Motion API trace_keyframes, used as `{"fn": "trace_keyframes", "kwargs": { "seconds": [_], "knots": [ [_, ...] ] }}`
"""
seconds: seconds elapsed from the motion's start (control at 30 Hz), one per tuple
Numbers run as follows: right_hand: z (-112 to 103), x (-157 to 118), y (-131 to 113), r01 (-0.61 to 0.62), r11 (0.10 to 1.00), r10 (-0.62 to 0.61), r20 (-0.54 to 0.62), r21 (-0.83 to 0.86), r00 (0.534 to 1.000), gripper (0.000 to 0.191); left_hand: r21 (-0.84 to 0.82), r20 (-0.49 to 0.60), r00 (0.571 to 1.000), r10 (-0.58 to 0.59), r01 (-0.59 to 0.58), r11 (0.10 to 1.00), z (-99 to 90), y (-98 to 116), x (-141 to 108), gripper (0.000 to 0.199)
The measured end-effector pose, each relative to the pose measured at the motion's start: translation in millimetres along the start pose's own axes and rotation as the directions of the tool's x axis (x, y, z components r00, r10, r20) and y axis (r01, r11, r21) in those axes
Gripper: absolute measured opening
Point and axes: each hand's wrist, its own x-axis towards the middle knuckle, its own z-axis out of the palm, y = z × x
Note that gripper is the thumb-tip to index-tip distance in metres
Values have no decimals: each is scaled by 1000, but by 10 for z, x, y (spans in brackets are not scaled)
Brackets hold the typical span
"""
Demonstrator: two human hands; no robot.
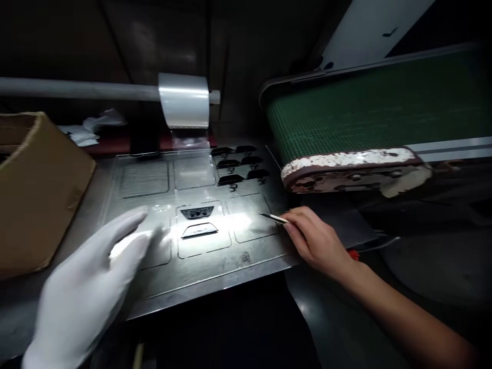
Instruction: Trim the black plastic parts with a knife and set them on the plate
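Observation:
My left hand point(92, 277), in a white glove, hovers over the left of the metal work surface point(215, 266) with thumb and fingers apart and nothing seen between them. Bare, my right hand point(313, 233) pinches a thin pale stick with a dark tip point(274, 218), pointing left over the surface. Between the hands lie a dark trapezoid part point(197, 212) and, just nearer to me, a shiny-faced trapezoid part point(200, 230), inside a rounded outline. Several black trapezoid parts with small tabs point(230, 180) sit in rows at the back right of the surface.
A cardboard box point(46, 189) stands on the left. Behind the surface, a roll of clear film point(184, 101) hangs on a white bar point(84, 88). A green conveyor belt point(376, 107) with a worn end frame rises at the right. Crumpled white material point(92, 128) lies at the back left.

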Motion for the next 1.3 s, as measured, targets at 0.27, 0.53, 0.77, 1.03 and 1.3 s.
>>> {"fn": "trace_keyframes", "kwargs": {
  "seconds": [0.27, 0.53, 0.77, 1.03, 1.3],
  "knots": [
    [238, 1144, -874, 319, 946, -284, 319, -63, 904, 27, 307, 304, 918, 254, -347, 886, 357, -56, 490, 37],
    [311, 1341, -843, 376, 923, -312, 426, -75, 849, 28, 273, 346, 908, 237, -339, 900, 399, -119, 512, 35],
    [-248, 572, 85, 255, 941, -183, 298, -222, 937, 30, 258, 331, 912, 243, -335, 906, 357, -115, 499, 35],
    [117, 41, 110, 46, 995, -39, 82, -90, 996, 39, 336, 478, 755, 449, -629, 701, 506, 442, 298, 28],
    [158, -501, -136, -62, 973, 126, -284, 224, 951, 34, 356, 369, 805, 464, -584, 730, 528, 537, -10, 29]
  ]
}}
